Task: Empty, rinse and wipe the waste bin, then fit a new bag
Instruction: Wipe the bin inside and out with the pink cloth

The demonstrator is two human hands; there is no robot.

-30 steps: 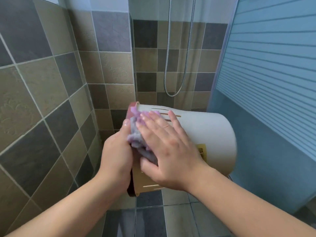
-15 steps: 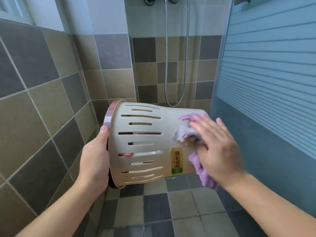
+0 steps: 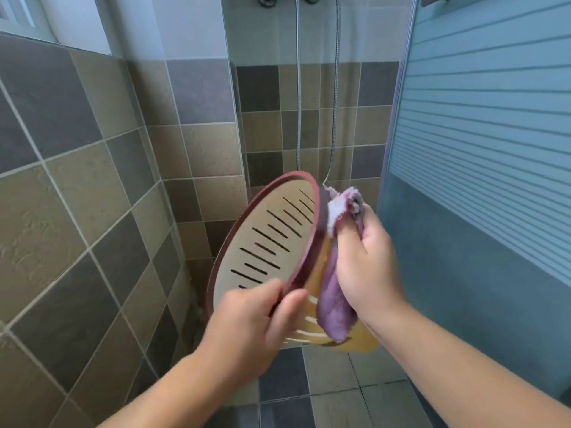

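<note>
1. Here, a tiled shower corner is seen, with the tiled wall at the left, a striped glass door at the right and a shower hose hanging at the far side.
2. The waste bin is held up in mid-air at the centre, above the floor tiles, tipped so that its open mouth faces left and toward the camera; its slotted beige inside is shown and nothing is seen in it, so the emptying is judged done.
3. The near part of the bin's reddish rim is pinched by the left hand, with fingers inside and thumb outside.
4. A purple cloth is clenched in the right hand and is pressed against the rim's right side, with its tail hanging down over the bin's outer wall.
5. Wiping is therefore judged to be the step in hand; whether rinsing is finished cannot be told, since no water is visible.
6. No new bag is in view, so fitting one is judged still left.
</note>
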